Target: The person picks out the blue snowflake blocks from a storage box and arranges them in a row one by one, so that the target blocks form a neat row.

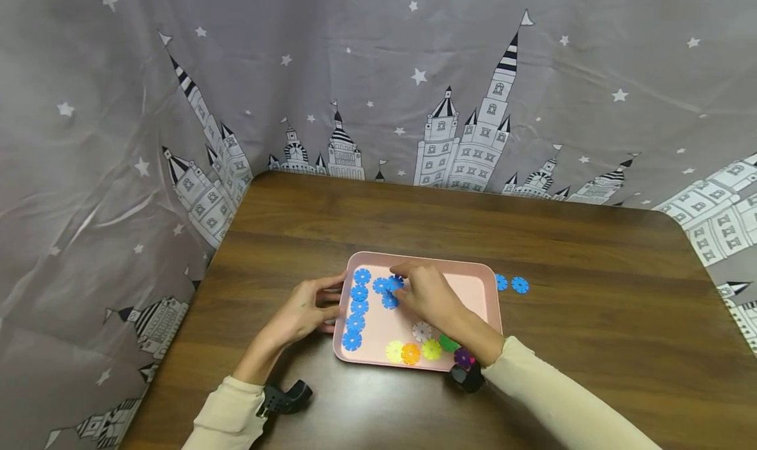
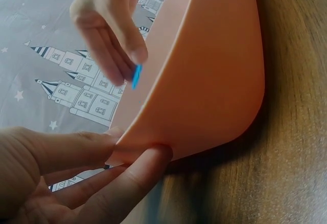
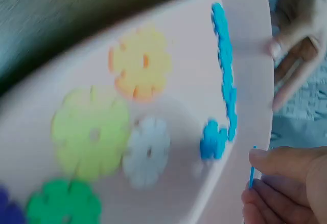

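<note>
My left hand (image 1: 304,311) grips the left wall of a pink tray (image 1: 421,261), its thumb and fingers on the rim (image 2: 153,98). Over the tray, my right hand (image 1: 430,295) pinches a blue snowflake disc (image 3: 252,170) between thumb and fingers, edge-on in both wrist views. Below that hand lie a few more blue discs (image 1: 389,299). A column of several blue discs (image 1: 356,322) runs along the tray's left side.
Along the tray's near side are a pale yellow disc (image 1: 394,351), an orange one (image 1: 411,353), a yellow-green one (image 1: 432,349), a white one (image 1: 422,332), a green one (image 1: 448,343) and a purple one (image 1: 464,357). Two blue discs (image 1: 520,285) lie on the wooden table (image 1: 591,345) right of the tray.
</note>
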Action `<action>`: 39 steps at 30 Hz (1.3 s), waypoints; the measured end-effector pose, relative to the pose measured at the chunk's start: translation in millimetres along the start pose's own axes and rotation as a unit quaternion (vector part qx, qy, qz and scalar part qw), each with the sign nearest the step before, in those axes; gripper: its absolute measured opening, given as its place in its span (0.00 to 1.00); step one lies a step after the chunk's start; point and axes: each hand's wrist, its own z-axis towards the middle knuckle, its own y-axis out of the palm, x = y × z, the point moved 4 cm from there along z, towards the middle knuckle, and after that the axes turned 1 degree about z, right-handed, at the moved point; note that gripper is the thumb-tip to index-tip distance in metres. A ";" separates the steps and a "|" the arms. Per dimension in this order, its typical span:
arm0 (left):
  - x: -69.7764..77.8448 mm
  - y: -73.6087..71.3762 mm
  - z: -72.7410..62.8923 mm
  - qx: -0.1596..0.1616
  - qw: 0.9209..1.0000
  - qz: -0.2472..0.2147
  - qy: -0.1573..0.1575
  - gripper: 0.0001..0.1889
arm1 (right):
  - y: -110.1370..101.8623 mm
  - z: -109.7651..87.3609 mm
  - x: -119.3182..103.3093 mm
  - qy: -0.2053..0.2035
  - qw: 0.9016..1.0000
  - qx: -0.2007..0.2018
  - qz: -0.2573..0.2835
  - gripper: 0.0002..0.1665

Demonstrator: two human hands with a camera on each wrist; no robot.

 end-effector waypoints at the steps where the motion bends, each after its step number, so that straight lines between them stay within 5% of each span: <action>1: 0.3 0.2 -0.2 0.000 1.000 0.002 0.003 0.33 | -4.3 -1.9 3.1 0.004 1.000 0.005 0.005 0.20; 24: 3.2 3.4 -1.5 -0.003 1.000 0.006 0.020 0.33 | -90.2 -56.7 84.9 0.080 0.988 0.129 -0.022 0.22; 39: 0.4 3.2 3.2 0.005 1.000 0.021 0.006 0.34 | -132.0 -98.4 155.5 0.170 0.971 0.155 -0.073 0.22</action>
